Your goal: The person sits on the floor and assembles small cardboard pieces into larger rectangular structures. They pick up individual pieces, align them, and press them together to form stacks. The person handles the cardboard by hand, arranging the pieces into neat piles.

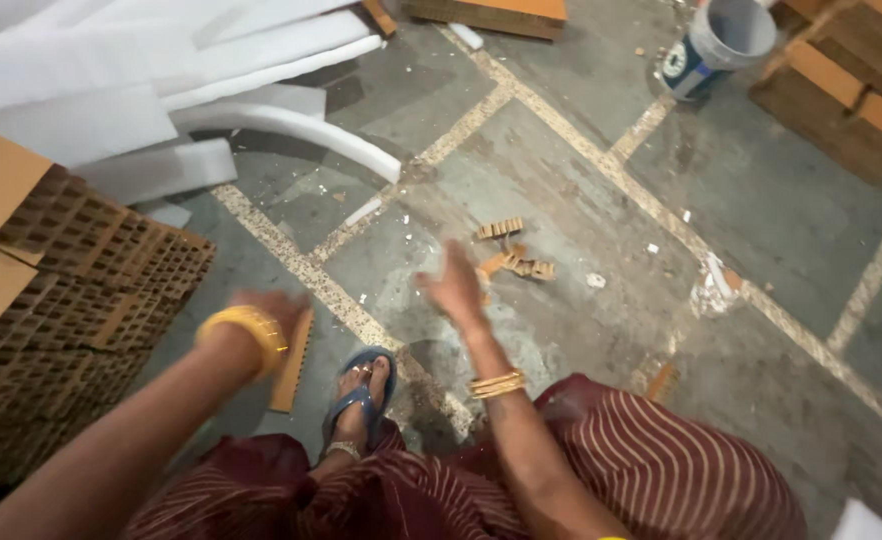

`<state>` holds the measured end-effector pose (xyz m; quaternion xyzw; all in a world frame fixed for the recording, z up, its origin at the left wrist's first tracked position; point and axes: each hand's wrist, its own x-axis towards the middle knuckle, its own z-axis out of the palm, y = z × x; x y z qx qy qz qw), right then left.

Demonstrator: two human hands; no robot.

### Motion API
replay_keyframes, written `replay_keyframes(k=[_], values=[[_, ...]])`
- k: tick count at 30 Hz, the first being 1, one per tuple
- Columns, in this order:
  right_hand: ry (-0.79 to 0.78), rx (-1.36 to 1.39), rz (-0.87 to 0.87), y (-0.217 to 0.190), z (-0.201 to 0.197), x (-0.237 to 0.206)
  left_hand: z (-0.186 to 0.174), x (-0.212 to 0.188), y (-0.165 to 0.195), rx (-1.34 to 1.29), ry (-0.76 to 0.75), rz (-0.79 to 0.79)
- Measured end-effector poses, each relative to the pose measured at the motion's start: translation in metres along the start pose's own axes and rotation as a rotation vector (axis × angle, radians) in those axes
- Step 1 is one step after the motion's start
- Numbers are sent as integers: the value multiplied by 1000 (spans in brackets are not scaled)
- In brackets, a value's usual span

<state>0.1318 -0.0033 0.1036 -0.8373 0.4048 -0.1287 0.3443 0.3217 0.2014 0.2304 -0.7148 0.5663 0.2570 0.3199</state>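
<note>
One foot in a blue sandal (359,400). Left hand (269,308) closed on one corrugated brown strip (292,362); right hand (455,286) open, blurred, empty. Beyond it, about four small honeycomb offcuts (514,262) on the floor. Far right: one white bucket (718,40) with a blue label.

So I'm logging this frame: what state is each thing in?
Left hand: shut on the brown strip.
Right hand: open, empty, blurred.
Bucket: tilted, mouth open.
Brown scraps: scattered on the floor.
Honeycomb stack: piled at left.
White foam sheets: piled, some curved.
</note>
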Motion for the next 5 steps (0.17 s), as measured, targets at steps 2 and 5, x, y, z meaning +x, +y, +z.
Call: replay_keyframes(k=[2, 5], values=[[-583, 67, 255, -48, 20, -11, 14, -27, -24, -44, -100, -105], [-977, 850, -199, -119, 33, -35, 38, -49, -41, -164, -163, -192]])
